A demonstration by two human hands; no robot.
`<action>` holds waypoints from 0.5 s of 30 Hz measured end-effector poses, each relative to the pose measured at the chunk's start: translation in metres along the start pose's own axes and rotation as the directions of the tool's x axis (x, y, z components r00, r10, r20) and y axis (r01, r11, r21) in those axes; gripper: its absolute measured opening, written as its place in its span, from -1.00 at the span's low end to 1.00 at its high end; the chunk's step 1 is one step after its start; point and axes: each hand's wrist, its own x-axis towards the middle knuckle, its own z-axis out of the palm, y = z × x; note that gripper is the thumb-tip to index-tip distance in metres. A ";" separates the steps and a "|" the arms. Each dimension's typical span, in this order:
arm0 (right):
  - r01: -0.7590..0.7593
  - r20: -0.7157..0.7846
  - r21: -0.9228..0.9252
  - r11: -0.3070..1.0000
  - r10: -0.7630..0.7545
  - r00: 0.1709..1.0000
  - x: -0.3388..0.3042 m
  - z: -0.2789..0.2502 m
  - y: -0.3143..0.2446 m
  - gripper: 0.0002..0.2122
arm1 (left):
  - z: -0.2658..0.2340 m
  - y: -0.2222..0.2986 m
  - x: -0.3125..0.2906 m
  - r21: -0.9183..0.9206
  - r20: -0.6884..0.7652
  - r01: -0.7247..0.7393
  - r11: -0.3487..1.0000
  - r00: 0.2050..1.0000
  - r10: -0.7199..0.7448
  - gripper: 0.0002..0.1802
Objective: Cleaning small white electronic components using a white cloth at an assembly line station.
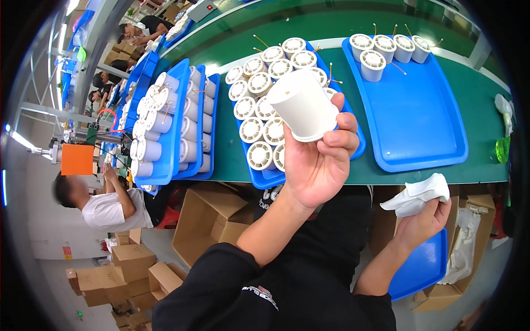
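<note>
Left hand [314, 174] raised, palm to camera, fingers [342, 139] curled in grip, thumb [290, 149] opposite them. Left wrist [298, 201] below fingers, left forearm [270, 234] slanting down-left. Right hand [420, 225] lower, well apart from left fingers, gripping; right forearm [381, 267] below its fingers, bare.

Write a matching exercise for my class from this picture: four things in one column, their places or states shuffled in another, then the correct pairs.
Things
1. Raised white smooth-sided cylinder
2. Crumpled white cloth
3. Flat orange rectangular panel
4. Rightmost blue plastic tray on the green tabletop

Places or states
A. Toward the picture's left side
B. Held in the person's right hand
C. Carrying five slotted-top white cylinders
D. Held up in the person's left hand

Pairs: 1-D, 2-B, 3-A, 4-C
</note>
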 end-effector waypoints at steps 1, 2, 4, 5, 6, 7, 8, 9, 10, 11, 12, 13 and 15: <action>-0.008 -0.006 -0.027 1.000 0.008 1.000 0.001 -0.001 0.000 -0.79 | 0.000 0.000 0.001 0.021 0.001 0.023 1.000 1.000 -0.023 -0.43; -0.009 -0.009 -0.026 1.000 0.009 1.000 0.000 0.000 -0.001 -0.79 | 0.000 0.001 0.002 0.038 0.003 0.048 0.998 0.999 -0.048 -0.52; -0.057 -0.030 0.025 0.998 0.057 0.998 0.000 0.001 -0.004 -0.80 | -0.001 0.003 0.002 0.056 0.001 0.053 0.997 0.999 -0.053 -0.49; -0.047 -0.037 0.017 0.999 0.048 0.998 0.001 -0.002 -0.004 -0.80 | -0.002 0.001 0.004 0.063 0.004 0.061 0.996 0.998 -0.062 -0.46; -0.018 0.040 0.020 1.000 0.018 0.999 0.002 -0.006 -0.002 -0.81 | 0.001 0.001 0.006 0.052 0.006 0.071 0.996 0.997 -0.072 -0.46; 0.012 0.116 0.023 1.000 -0.014 0.993 0.004 -0.010 -0.001 -0.82 | 0.010 0.005 0.006 0.308 -0.057 0.041 0.950 0.998 -0.024 -0.41; 0.031 0.105 0.008 0.999 -0.032 0.994 0.006 -0.016 -0.003 -0.82 | 0.019 0.007 0.010 0.539 -0.103 0.030 0.842 0.994 0.030 -0.35; 0.085 0.168 0.105 0.991 -0.102 0.980 0.008 -0.024 -0.004 -0.83 | 0.028 0.006 0.019 0.719 -0.209 0.030 0.694 0.962 0.175 -0.33; 0.125 0.232 0.210 0.970 -0.173 0.957 0.011 -0.029 -0.007 -0.83 | 0.045 -0.001 0.031 0.920 -0.215 0.085 0.382 0.925 0.312 -0.41; 0.137 0.219 0.170 0.976 -0.173 0.960 0.017 -0.029 -0.017 -0.94 | 0.050 0.001 0.042 0.994 -0.107 0.107 0.017 0.944 0.311 -0.41; 0.148 0.216 0.161 0.976 -0.181 0.959 0.022 -0.026 -0.028 -0.94 | 0.054 0.005 0.055 0.929 -0.002 0.103 -0.355 0.962 0.273 -0.42; 0.214 0.237 0.230 0.949 -0.268 0.934 0.027 -0.024 -0.040 -0.95 | 0.055 0.006 0.072 0.764 0.094 0.024 -0.645 0.984 0.148 -0.43; 0.284 0.229 0.357 0.890 -0.378 0.897 0.036 -0.027 -0.059 -0.89 | 0.055 0.009 0.111 0.277 0.150 -0.213 -0.937 0.973 -0.177 -0.42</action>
